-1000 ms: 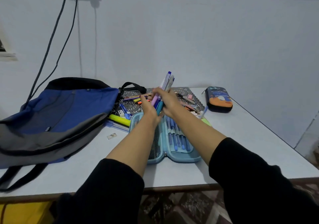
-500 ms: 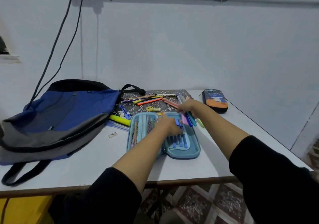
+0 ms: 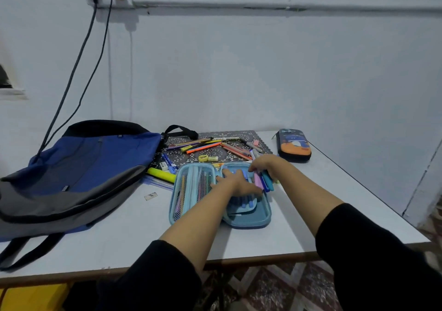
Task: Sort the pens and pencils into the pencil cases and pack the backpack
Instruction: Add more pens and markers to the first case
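Note:
A light blue pencil case (image 3: 248, 221) lies unzipped and spread flat on the white table (image 3: 119, 234). Pencils sit behind its left mesh pocket, and blue pens lie in its right half. My left hand (image 3: 239, 182) rests flat on those pens with its fingers spread. My right hand (image 3: 263, 164) grips a bundle of pens (image 3: 263, 181), pink and blue, over the case's right edge. Loose pens and pencils (image 3: 210, 146) lie on a patterned mat behind the case. A blue and grey backpack (image 3: 79, 167) lies flat at the left.
A second, dark pencil case (image 3: 293, 145) with an orange print lies zipped at the back right. A yellow highlighter (image 3: 161, 174), erasers and a sharpener lie by the mat. Two cables (image 3: 79, 66) hang from wall plugs toward the backpack. The wall stands close behind.
Both hands came down from holding the pen bundle upright. My right hand now holds the bundle low at the case's right edge, and my left hand lies on the pens in the case.

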